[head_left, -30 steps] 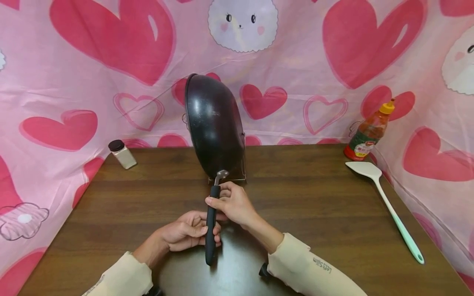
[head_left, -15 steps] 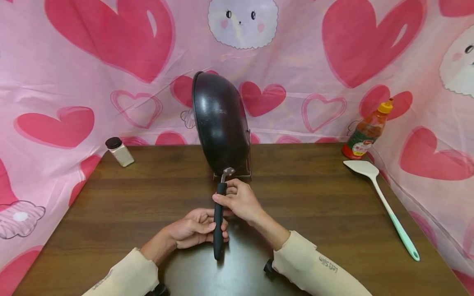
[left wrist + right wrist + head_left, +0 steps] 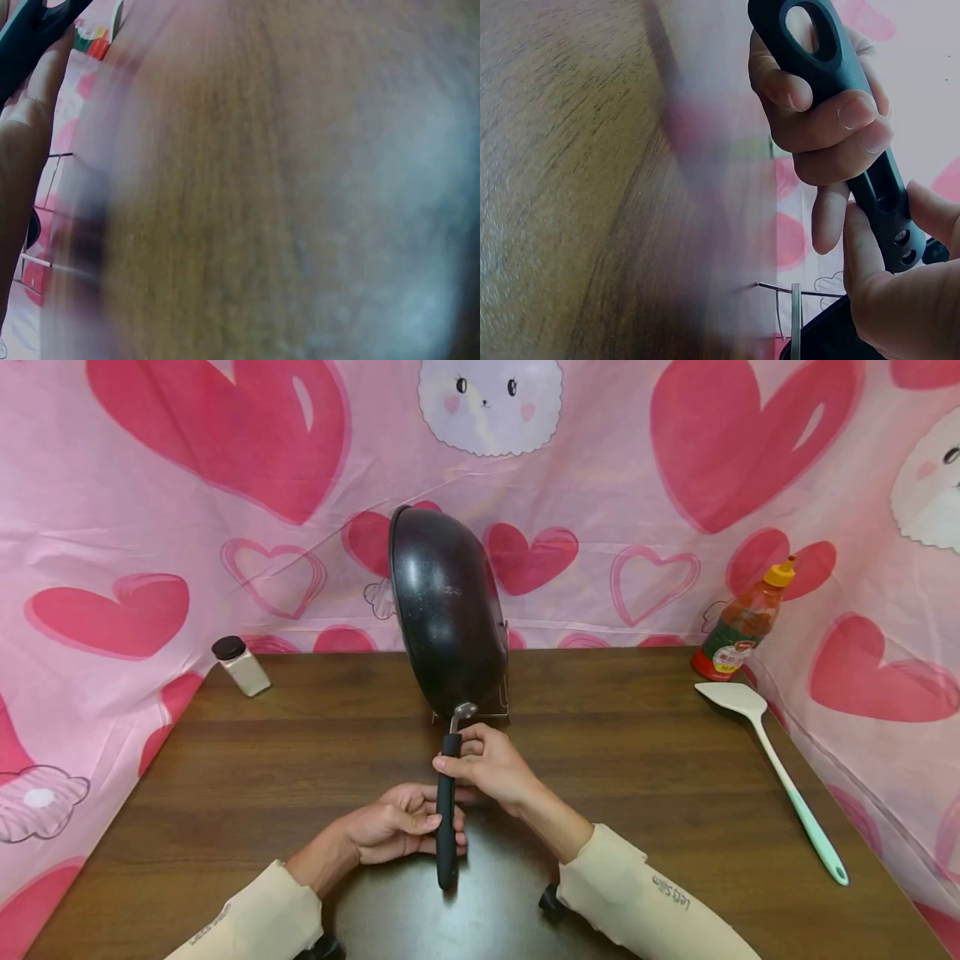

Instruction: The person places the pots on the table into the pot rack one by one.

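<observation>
A dark wok (image 3: pixel 450 602) is held on its side, its rounded outside facing right and its rim to the left. Its black handle (image 3: pixel 447 810) points down toward the person. My left hand (image 3: pixel 397 827) curls its fingers round the lower part of the handle. Higher up, close to the metal joint, my right hand (image 3: pixel 487 768) pinches the handle between thumb and fingers. The right wrist view shows both hands on the handle (image 3: pixel 840 82), with its hanging hole at the end. Behind the wok stands a thin wire rack (image 3: pixel 504 693), mostly hidden by it.
A small jar with a black lid (image 3: pixel 242 667) stands at the back left. At the back right is a sauce bottle with a yellow cap (image 3: pixel 738 627). A white spatula with a green handle (image 3: pixel 787 777) lies along the right side of the wooden table (image 3: pixel 615 743).
Wok and both hands shifted slightly right between one second and half a second ago. Since then they have stayed almost still, with the same hold on the handle.
</observation>
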`<state>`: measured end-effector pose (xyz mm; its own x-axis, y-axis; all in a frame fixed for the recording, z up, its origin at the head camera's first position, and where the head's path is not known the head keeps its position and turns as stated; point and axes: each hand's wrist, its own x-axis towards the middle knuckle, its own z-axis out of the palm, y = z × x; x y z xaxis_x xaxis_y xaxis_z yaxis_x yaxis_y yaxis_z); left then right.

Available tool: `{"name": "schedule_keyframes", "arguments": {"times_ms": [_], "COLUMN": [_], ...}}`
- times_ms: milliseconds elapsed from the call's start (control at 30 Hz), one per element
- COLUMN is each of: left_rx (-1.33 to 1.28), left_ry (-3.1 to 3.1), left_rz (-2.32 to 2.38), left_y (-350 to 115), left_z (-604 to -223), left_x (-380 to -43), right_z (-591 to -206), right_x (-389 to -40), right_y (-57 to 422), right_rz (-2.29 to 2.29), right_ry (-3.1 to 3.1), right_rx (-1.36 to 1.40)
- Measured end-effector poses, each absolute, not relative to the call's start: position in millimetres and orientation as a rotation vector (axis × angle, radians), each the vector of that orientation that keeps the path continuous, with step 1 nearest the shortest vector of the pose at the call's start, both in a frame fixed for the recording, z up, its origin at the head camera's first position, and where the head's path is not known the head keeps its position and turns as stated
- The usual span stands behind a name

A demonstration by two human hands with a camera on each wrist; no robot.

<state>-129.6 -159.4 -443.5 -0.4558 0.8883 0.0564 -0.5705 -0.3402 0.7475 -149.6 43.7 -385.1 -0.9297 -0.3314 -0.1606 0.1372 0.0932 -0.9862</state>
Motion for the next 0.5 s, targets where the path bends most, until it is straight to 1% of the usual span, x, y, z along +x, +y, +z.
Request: {"name": "schedule_keyframes", "arguments": {"times_ms": [500], "left_rx": [0.553], "left_ry": [0.995], "left_rz": [1.902], "left_y": [-164.9], "left_z": [-445.6], "left_x": [-133.7], "right_z": [-386.5], "right_x": [-153.0], "right_y": [48.8], "right_rz": [-1.901], "right_ry": [1.943], "right_rx": [-0.186]}}
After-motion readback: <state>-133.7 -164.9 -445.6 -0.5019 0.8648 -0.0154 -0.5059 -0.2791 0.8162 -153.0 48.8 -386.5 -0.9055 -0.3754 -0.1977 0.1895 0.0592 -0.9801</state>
